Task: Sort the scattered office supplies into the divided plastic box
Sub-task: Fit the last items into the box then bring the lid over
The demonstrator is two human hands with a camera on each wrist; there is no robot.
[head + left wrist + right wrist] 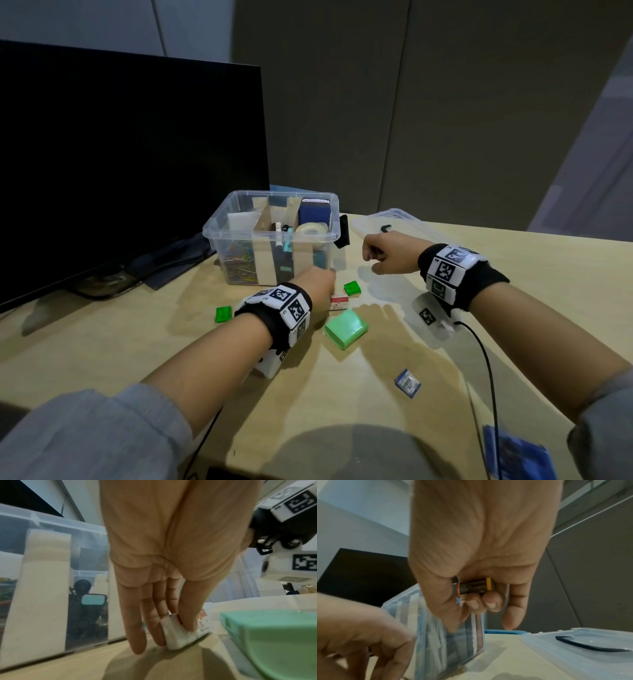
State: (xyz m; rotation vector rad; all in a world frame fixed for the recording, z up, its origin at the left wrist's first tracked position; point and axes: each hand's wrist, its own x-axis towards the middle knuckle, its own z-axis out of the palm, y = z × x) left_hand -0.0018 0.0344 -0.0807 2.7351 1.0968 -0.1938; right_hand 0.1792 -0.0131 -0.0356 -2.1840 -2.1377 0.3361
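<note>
The clear divided box (239, 235) stands mid-table with cardboard dividers; paper clips, pens, tape and a blue block lie inside. My left hand (322, 282) reaches down at its front right corner. In the left wrist view its fingers (152, 622) and thumb pinch a small white block (178, 635) on the table, beside a red-and-white box (339, 302). My right hand (375, 251) hovers right of the box, fingers curled round a small dark box with orange bands (474, 587). Two small green blocks (352, 288) (224, 314), a larger green case (346, 328) and a small blue box (407, 382) lie scattered.
The box's clear lid (394, 221) lies to the right behind my right hand. A black monitor (120, 164) fills the left rear on its stand. A blue packet (517, 455) sits at the near right edge. A black cable (486, 370) runs from my right wrist.
</note>
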